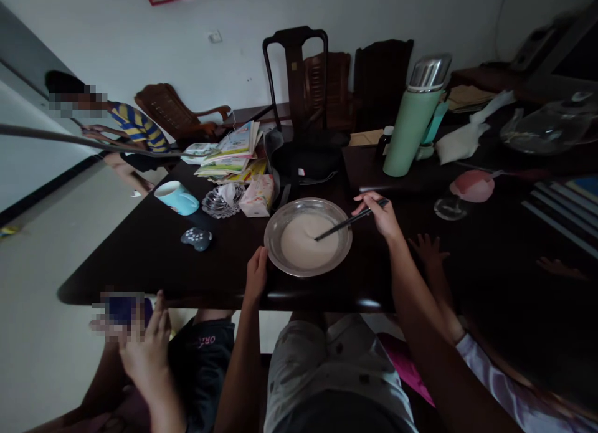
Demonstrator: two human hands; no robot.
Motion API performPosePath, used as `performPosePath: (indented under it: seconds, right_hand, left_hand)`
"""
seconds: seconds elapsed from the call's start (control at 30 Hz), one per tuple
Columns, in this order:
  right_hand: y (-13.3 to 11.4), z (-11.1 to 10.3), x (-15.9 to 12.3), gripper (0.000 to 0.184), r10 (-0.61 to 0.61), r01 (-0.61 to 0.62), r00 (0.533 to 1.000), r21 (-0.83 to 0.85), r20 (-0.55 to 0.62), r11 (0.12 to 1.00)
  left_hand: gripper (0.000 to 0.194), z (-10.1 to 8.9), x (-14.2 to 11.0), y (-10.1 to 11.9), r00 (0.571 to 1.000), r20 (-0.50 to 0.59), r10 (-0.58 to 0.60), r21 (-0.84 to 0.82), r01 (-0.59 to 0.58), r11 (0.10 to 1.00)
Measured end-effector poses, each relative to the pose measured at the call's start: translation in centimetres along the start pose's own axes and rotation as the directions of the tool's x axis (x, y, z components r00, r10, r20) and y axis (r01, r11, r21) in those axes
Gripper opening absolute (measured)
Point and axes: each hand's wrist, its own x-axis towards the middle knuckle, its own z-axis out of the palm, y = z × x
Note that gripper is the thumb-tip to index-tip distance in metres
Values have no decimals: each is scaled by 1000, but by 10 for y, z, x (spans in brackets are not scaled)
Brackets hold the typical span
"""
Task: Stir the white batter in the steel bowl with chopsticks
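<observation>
A wide metal bowl [272, 253] holds a pale, creamy batter [303, 249] with faint swirls on its surface. My left hand [256, 273] is closed at the bowl's left rim, steadying its side. On the right, my right hand [379, 214] is closed around dark chopsticks [348, 222]. Their lower ends dip into the batter near the middle of the bowl, and they slant up to the right. The bowl rests on a dark, glossy table [135, 258] close to its front edge.
Behind the bowl are a tissue pack [257, 196], a glass dish [219, 202] and stacked booklets [228, 156]. A blue mug [177, 197] and game controller [197, 238] stand left, a green thermos [413, 128] right. Another person's hand [428, 251] lies spread beside my right forearm; someone holds a phone at left.
</observation>
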Motion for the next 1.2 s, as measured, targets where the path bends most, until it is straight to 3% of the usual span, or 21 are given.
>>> performPosePath:
  seconds: [0.13, 0.17, 0.37, 0.57, 0.73, 0.77, 0.93, 1.0, 1.13, 1.2]
  right_hand:
    - [-1, 7, -1, 36, 28, -33, 979, 24, 201, 999]
    - [-2, 9, -1, 36, 23, -27, 979, 18, 202, 999]
    - [-3, 0, 0, 39, 7, -10, 998, -40, -70, 999]
    - [-5, 12, -1, 37, 39, -38, 976, -9, 216, 999]
    - [-2, 4, 1, 38, -9, 10, 997, 7, -79, 1000]
    - [-2, 3, 1, 39, -11, 13, 996, 14, -93, 1000]
    - [-9, 13, -3, 38, 20, -21, 982, 5, 186, 1000]
    - [-11, 13, -2, 39, 7, -4, 990, -23, 143, 1000]
    - [-8, 3, 1, 40, -8, 7, 998, -28, -62, 1000]
    - [-6, 3, 0, 41, 12, -12, 1000, -11, -23, 1000]
  left_hand:
    - [46, 0, 0, 0, 1000, -4, -11, -1, 11, 1000]
    - [46, 0, 0, -1, 1000, -8, -9, -2, 9, 1000]
    - [44, 0, -1, 1, 1000, -4, -10, 1, 10, 1000]
    - [45, 0, 0, 2, 1000, -15, -13, 5, 13, 1000]
    - [43, 0, 0, 3, 1000, -4, 0, 5, 0, 1000]
    - [43, 0, -1, 2, 1000, -5, -1, 3, 1, 1000]
    - [43, 0, -1, -1, 1000, -22, -11, 2, 11, 1000]
    - [43, 0, 0, -1, 1000, -17, -8, 3, 8, 1000]
    - [44, 0, 2, 0, 1000, -13, 3, 4, -3, 1000]
    - [44, 0, 3, 0, 1000, -14, -2, 1, 2, 1000]
